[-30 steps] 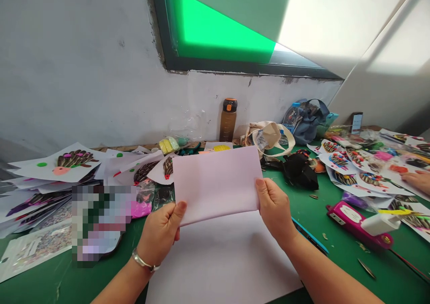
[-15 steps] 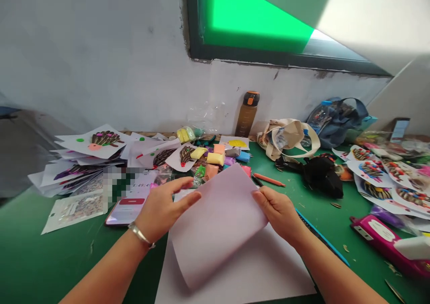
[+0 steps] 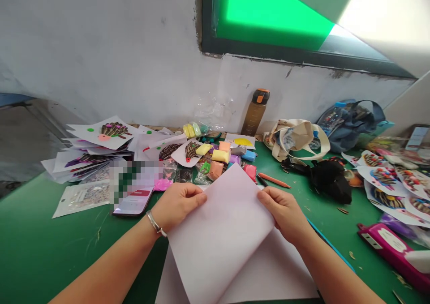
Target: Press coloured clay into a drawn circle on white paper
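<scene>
A blank white sheet (image 3: 221, 232) is raised at a slant, one corner pointing away from me. My left hand (image 3: 183, 203) pinches its left edge between thumb and fingers, a silver bracelet on the wrist. On the right edge, my right hand (image 3: 280, 207) grips the same sheet, thumb on top. Beneath it, more white paper (image 3: 278, 268) lies flat on the green table (image 3: 83, 254). Just beyond the sheet are small packs of coloured clay (image 3: 221, 156) and an orange pen (image 3: 274, 180).
Stacked hedgehog pictures (image 3: 101, 145) and a phone (image 3: 134, 201) lie on the left. Toward the wall stand a brown bottle (image 3: 255, 113) and a cream bag (image 3: 295, 138). Black cloth (image 3: 331, 178), more pictures (image 3: 386, 178) and a magenta tool (image 3: 386, 250) are on the right.
My left hand has closed on the sheet's left edge; its thumb and fingers were apart before. The sheet now sits lower and nearer. The view has shifted slightly left.
</scene>
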Available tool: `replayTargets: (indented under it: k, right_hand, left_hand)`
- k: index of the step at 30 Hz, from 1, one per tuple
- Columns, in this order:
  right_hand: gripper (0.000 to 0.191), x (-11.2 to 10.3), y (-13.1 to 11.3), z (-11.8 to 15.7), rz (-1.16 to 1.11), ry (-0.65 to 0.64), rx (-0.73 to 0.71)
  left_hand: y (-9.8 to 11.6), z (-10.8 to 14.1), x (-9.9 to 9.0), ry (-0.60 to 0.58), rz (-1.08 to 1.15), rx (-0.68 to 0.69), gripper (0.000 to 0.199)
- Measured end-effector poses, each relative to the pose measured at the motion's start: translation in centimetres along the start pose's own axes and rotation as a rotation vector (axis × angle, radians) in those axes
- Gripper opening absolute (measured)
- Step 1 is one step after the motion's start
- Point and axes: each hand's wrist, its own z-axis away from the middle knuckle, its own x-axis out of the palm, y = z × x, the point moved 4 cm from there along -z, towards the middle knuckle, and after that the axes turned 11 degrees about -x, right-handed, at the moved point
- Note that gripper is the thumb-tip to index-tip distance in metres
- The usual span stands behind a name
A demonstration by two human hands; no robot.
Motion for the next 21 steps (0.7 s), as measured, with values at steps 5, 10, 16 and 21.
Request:
replayTargets:
  k: [5, 10, 16, 21]
  right_hand:
    - [0.041, 0.0, 0.5, -0.1, -0.162, 0.030, 0.037]
    - [0.036, 0.2, 0.6, -0.1, -0.383, 0.049, 0.099]
    - [0.055, 1.5, -0.1, 0.3, -0.736, -0.011, 0.138]
    - [0.042, 4.3, -0.6, 1.8, -0.741, -0.270, 0.148]
  left_hand:
    - [-0.1, -0.2, 0.2, -0.018, 0.039, -0.025, 0.034]
    - [0.0, -0.2, 0.1, 0.000, 0.045, -0.014, 0.033]
    - [0.1, -0.2, -0.4, 0.109, 0.128, -0.007, 0.034]
    - [-0.3, -0.5, -0.8, 0.146, 0.219, -0.028, 0.035]
